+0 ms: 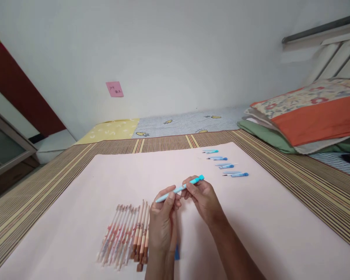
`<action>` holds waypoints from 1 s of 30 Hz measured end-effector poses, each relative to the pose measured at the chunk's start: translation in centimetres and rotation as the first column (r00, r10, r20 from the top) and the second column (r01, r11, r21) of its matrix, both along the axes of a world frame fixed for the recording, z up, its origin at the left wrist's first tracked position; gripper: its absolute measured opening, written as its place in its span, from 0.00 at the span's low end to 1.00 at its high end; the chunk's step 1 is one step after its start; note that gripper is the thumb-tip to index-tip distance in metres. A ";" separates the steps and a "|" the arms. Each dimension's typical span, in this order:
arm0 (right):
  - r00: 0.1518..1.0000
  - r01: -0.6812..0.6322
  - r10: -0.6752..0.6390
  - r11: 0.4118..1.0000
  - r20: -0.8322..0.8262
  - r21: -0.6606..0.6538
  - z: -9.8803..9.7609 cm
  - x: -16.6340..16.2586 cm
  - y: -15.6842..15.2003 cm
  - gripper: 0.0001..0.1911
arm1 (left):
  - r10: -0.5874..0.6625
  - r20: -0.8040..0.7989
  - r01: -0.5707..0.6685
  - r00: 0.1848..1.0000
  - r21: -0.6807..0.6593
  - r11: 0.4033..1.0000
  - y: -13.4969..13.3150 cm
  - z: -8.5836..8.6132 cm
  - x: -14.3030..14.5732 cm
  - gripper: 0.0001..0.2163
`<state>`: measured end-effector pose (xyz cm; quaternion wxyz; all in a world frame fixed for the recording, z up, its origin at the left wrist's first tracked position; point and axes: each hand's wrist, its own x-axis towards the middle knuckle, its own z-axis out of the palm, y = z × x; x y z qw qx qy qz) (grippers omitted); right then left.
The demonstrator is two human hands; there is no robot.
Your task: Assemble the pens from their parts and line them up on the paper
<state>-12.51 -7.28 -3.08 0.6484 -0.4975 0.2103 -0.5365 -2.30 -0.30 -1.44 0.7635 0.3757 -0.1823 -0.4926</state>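
Both hands hold one light-blue pen with a turquoise end, tilted up to the right above a pale pink sheet. My left hand pinches the pen near its pointed pale end. My right hand grips it close to the turquoise end. Below and left of my left hand lie several peach-and-brown pens, partly hidden by that hand and forearm. Beside them is a row of several pale pens with pink patterns. A blue piece peeks out beside my left forearm.
Towards the sheet's far right lie several small sets of blue pen parts. A striped mat lies under the sheet. Folded bedding is piled at right. A pink note is on the white wall behind.
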 end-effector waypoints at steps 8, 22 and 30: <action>0.999 0.011 -0.010 1.000 0.046 -0.021 0.5 0.8 0.5 0.07 | -0.008 -0.032 0.006 0.999 -0.050 0.999 -0.1 -0.2 -0.3 0.12; 1.000 -0.021 0.020 0.998 0.010 0.067 0.0 1.5 0.7 0.18 | -0.051 0.149 0.073 0.988 -0.146 0.987 0.1 -0.5 -0.4 0.09; 0.995 0.069 -0.062 0.994 -0.081 0.085 0.8 2.0 1.3 0.19 | -0.022 0.080 0.034 0.997 -0.147 0.989 -0.1 -0.5 -0.6 0.12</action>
